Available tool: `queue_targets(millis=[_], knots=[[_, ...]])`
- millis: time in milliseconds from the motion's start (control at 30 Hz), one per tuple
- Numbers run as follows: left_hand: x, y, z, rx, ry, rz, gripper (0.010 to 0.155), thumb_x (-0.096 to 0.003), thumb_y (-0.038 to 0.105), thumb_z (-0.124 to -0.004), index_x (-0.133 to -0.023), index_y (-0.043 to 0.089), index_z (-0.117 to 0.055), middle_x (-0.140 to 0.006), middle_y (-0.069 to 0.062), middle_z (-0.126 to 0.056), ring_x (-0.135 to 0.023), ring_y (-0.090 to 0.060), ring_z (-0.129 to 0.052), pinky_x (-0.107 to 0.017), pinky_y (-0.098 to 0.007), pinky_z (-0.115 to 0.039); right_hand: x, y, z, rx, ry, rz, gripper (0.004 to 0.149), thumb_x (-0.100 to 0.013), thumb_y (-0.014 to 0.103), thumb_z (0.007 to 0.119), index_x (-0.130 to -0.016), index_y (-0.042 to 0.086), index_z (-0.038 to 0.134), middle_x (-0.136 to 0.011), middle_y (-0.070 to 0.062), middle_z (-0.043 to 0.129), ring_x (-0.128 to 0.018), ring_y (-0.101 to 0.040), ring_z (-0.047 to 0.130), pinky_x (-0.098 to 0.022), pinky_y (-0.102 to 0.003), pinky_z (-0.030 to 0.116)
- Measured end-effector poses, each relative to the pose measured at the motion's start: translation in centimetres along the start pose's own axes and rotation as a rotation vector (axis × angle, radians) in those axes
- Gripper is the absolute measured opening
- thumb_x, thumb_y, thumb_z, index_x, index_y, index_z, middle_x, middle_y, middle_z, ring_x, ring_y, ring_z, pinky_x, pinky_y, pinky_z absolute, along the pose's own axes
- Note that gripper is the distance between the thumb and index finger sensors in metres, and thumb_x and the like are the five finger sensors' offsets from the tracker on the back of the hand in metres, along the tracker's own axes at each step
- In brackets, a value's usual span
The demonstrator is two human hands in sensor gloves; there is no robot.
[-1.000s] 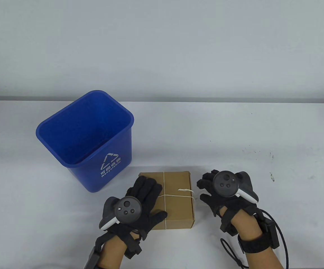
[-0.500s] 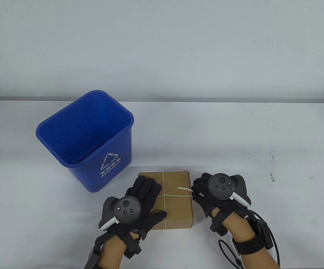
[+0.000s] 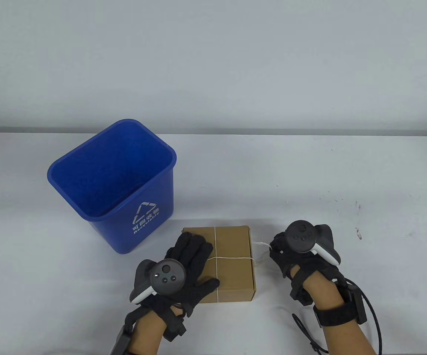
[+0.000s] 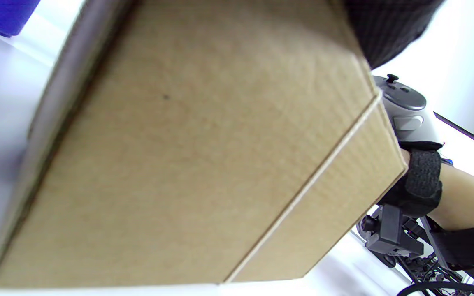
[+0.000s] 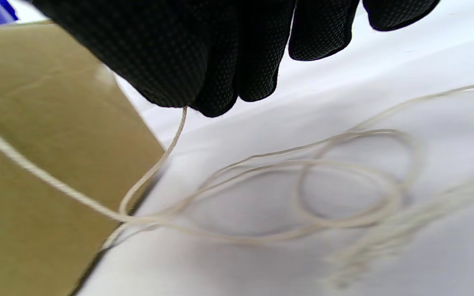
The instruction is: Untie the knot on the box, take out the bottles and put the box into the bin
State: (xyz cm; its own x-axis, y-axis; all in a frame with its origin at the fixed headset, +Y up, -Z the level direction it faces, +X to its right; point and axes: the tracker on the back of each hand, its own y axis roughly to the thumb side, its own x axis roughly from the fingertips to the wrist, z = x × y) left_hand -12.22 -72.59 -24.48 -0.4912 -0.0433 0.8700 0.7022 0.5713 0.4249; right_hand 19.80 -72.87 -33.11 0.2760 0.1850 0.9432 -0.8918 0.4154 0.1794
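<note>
While our left hand (image 3: 184,264) lies flat on the box (image 3: 232,270) at the bin's (image 3: 88,177) four o'clock, our right hand (image 3: 285,251) pinches the thin, limp string (image 3: 259,244), likeliest to loosen when pulled by its free end.

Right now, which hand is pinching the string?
The right hand, beside the box, pinches the string; the left hand rests flat on the lid.

Bright, even, diffuse light; soft faint shadows; table view sharp; both wrist views blurred close-up.
</note>
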Motion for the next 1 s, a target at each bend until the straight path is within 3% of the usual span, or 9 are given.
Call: queue_targets(millis=[333, 533, 633, 833, 967, 1000], knots=[[0.0, 0.0, 0.0, 0.0, 0.0, 0.0, 0.09, -0.0492, 0.063, -0.068, -0.118, 0.022, -0.027, -0.121, -0.003, -0.013, -0.112, -0.038, 0.002, -0.074, -0.077, -0.022, 0.0, -3.2, -0.6, 0.05, 0.049, 0.254, 0.04, -0.047, 0.032, 0.08, -0.08, 0.009, 0.084, -0.095, -0.013, 0.072, -0.094, -0.054, 0.058, -0.063, -0.071, 0.047], [0.0, 0.0, 0.0, 0.0, 0.0, 0.0, 0.09, -0.0493, 0.062, -0.068, -0.118, 0.022, -0.027, -0.121, -0.003, -0.013, -0.112, -0.038, 0.002, -0.074, -0.077, -0.022, 1.3, -3.0, -2.2, 0.044, -0.046, 0.324, 0.056, -0.049, 0.039, 0.077, -0.092, 0.004, 0.074, -0.102, -0.018, 0.06, -0.096, -0.056, 0.049, -0.063, -0.072, 0.043], [0.0, 0.0, 0.0, 0.001, -0.003, 0.001, 0.09, -0.0493, 0.062, -0.068, -0.118, 0.022, -0.026, -0.121, -0.004, -0.012, -0.112, -0.038, 0.002, -0.074, -0.077, -0.022, 1.7, -1.6, -2.5, 0.007, -0.102, 0.23, 0.058, -0.049, 0.04, 0.076, -0.094, 0.004, 0.071, -0.103, -0.019, 0.059, -0.096, -0.056, 0.048, -0.063, -0.072, 0.043], [0.0, 0.0, 0.0, 0.001, -0.005, 0.001, 0.089, -0.0494, 0.062, -0.067, -0.118, 0.022, -0.026, -0.121, -0.003, -0.012, -0.112, -0.038, 0.003, -0.074, -0.077, -0.022, 3.0, 3.9, -2.4, -0.097, -0.195, -0.135, 0.06, -0.048, 0.04, 0.075, -0.098, 0.008, 0.066, -0.104, -0.018, 0.056, -0.096, -0.056, 0.047, -0.063, -0.072, 0.043], [0.0, 0.0, 0.0, 0.002, -0.005, 0.001, 0.089, -0.0494, 0.062, -0.067, -0.118, 0.022, -0.026, -0.121, -0.003, -0.012, -0.112, -0.038, 0.003, -0.074, -0.077, -0.022, 3.3, 6.8, -1.0, -0.264, -0.115, -0.422, 0.064, -0.049, 0.041, 0.074, -0.103, 0.011, 0.056, -0.109, -0.016, 0.047, -0.099, -0.056, 0.042, -0.064, -0.073, 0.041], [0.0, 0.0, 0.0, 0.002, -0.005, 0.001, 0.089, -0.0495, 0.062, -0.067, -0.118, 0.022, -0.026, -0.121, -0.003, -0.012, -0.112, -0.038, 0.003, -0.074, -0.077, -0.022, 3.3, 7.0, -0.8, -0.274, -0.105, -0.432, 0.065, -0.05, 0.042, 0.074, -0.104, 0.012, 0.054, -0.11, -0.015, 0.045, -0.099, -0.056, 0.04, -0.064, -0.073, 0.04]])
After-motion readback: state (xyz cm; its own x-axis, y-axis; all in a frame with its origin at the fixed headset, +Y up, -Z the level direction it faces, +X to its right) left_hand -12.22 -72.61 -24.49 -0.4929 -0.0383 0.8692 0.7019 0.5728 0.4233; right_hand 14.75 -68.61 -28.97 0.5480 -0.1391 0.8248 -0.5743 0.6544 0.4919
